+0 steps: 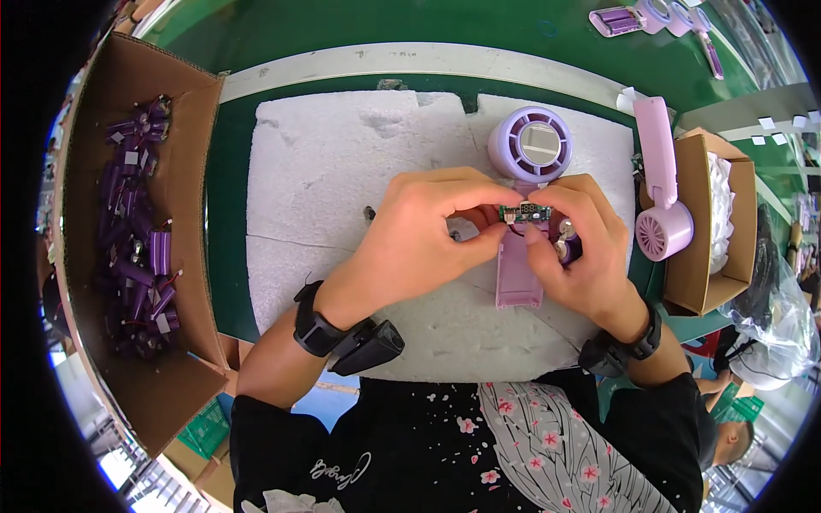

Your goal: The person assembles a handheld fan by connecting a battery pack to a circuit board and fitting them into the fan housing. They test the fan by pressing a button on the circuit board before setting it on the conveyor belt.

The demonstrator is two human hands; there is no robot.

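Note:
Between the fingertips of both hands is a small green circuit board [525, 212] with a dark digit display. My left hand [436, 218] pinches its left end, thumb below and index finger above. My right hand [583, 239] grips the right end with thumb and index finger. A purple battery pack [568, 246] with silvery ends shows within the curl of my right hand. Under the board lies a lilac handheld fan, its open handle [520, 278] pointing toward me and its round head [532, 144] beyond my hands. Part of the handle is hidden by my fingers.
A white foam slab [325, 171] lies on the green table. At left, a cardboard box [192, 154] holds several purple battery packs [160, 252]. Another lilac fan [663, 229] stands by a smaller box [744, 222] at right. More fan parts [617, 21] lie far right.

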